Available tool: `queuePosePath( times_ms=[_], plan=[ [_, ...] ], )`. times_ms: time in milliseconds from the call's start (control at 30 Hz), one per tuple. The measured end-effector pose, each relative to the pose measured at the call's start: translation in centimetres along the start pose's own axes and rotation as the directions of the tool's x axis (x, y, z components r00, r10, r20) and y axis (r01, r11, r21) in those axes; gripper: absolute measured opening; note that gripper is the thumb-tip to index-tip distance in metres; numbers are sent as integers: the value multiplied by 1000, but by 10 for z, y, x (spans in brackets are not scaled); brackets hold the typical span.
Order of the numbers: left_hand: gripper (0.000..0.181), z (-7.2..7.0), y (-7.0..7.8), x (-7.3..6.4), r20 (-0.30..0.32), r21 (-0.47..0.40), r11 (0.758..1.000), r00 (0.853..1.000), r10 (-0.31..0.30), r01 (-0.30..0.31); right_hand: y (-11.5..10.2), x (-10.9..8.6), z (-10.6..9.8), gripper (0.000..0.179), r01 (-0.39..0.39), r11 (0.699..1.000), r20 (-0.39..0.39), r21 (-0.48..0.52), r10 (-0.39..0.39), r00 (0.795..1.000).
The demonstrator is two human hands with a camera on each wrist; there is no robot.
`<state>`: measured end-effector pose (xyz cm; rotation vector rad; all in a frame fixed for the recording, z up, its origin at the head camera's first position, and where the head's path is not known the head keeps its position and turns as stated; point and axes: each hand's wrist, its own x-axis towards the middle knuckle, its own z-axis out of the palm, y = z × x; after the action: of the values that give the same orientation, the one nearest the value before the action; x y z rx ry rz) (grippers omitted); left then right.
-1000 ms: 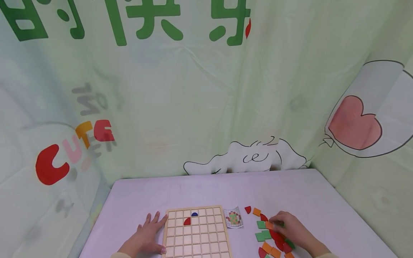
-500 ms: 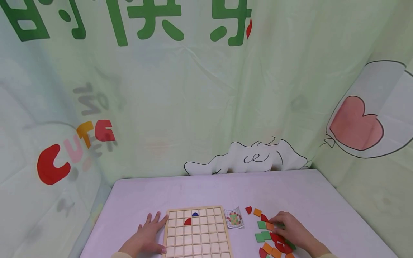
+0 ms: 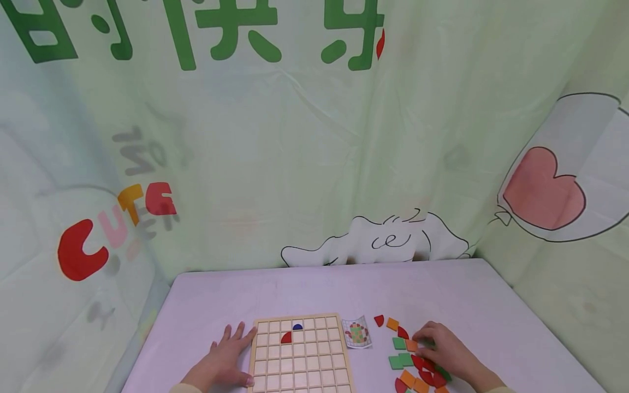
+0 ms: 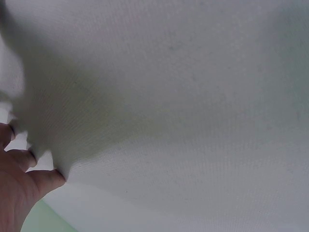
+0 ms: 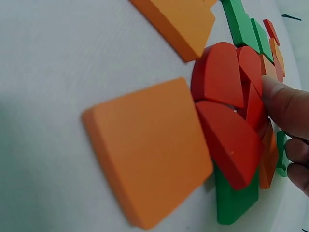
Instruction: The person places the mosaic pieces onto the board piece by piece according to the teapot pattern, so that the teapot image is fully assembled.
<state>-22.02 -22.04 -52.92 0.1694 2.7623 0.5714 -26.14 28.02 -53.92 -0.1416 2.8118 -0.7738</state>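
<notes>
My left hand (image 3: 222, 357) lies spread on the table, its thumb and a fingertip touching the left edge of a gridded wooden board (image 3: 312, 363). A red quarter-circle block (image 3: 286, 338) and a small blue half-circle block (image 3: 297, 327) lie in the board's upper cells. To the right, my right hand (image 3: 444, 349) reaches into a spread of coloured blocks with bent fingers. Its thumb (image 5: 279, 94) touches the cluster beside red blocks (image 5: 223, 77), and a green block (image 5: 281, 152) is near the fingers. Whether it pinches a block is hidden.
A small pattern card (image 3: 357, 332) lies against the board's right edge. Orange squares (image 3: 407, 377), green blocks (image 3: 396, 362) and red quarter-circles (image 3: 379, 320) are scattered right of it. Printed curtains surround the lilac-covered table (image 3: 314, 289).
My right hand has shifted very slightly to the right over the blocks. The left hand stays at the board's edge.
</notes>
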Motion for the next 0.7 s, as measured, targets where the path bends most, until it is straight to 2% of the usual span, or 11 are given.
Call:
queuePosePath(
  times_ms=[333,567,700],
  plan=[
    [109,1,-1,0,-3,0,1000,1000,6,-6,0,0,0,25,-22,1000,-13,18,23,1000],
    [108,0,0,-1,3,5,1000,1000,5,-5,-13,-5,-2,30,-62,996,-17,66,64,998],
    [108,-1,0,-1,2,5,1000,1000,6,-6,-26,-7,-6,31,-34,997,-39,71,37,999]
  ],
)
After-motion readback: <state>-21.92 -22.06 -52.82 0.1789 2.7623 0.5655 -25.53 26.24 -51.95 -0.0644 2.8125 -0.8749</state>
